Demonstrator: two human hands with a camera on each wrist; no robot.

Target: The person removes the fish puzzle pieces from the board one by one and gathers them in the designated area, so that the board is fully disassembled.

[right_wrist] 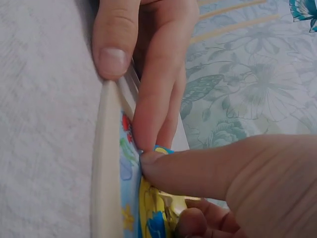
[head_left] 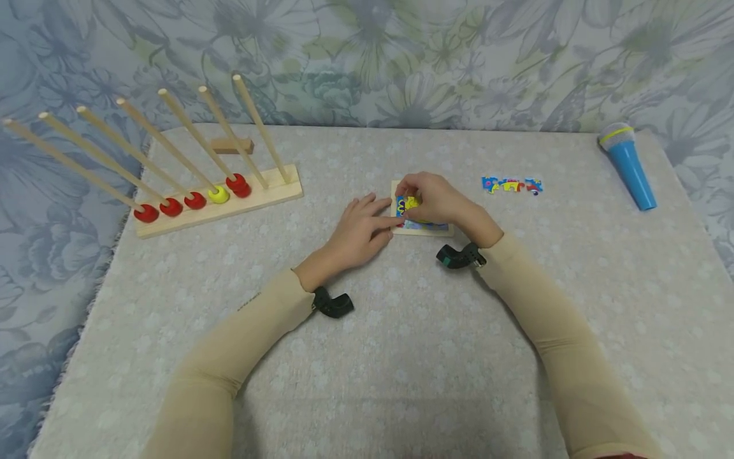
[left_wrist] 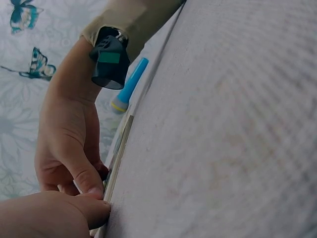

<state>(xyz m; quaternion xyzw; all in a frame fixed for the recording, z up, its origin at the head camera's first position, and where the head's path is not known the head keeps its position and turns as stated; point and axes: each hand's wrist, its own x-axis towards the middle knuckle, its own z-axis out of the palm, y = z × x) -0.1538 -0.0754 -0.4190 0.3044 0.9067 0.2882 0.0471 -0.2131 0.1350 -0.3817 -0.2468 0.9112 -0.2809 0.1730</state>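
Note:
A small wooden puzzle tray (head_left: pixel 421 232) with a blue sea-picture bottom lies flat between the hands. My right hand (head_left: pixel 438 201) reaches over it from the right, thumb and fingers pinching a yellow and blue puzzle piece (right_wrist: pixel 151 201) at the tray. Part of that piece is hidden behind the fingers. My left hand (head_left: pixel 362 233) rests at the tray's left side with fingers extended. In the right wrist view, the left thumb (right_wrist: pixel 114 57) presses the corner of the tray's rim (right_wrist: pixel 103 163), and a left finger reaches the piece beside the right thumb (right_wrist: pixel 163 168).
Three loose puzzle pieces (head_left: pixel 512 185) lie in a row right of the tray. A blue toy microphone (head_left: pixel 633 172) lies at the far right. On the left stands a wooden peg rack (head_left: pixel 260 197) with red and yellow beads; a wooden block (head_left: pixel 229 146) lies behind it.

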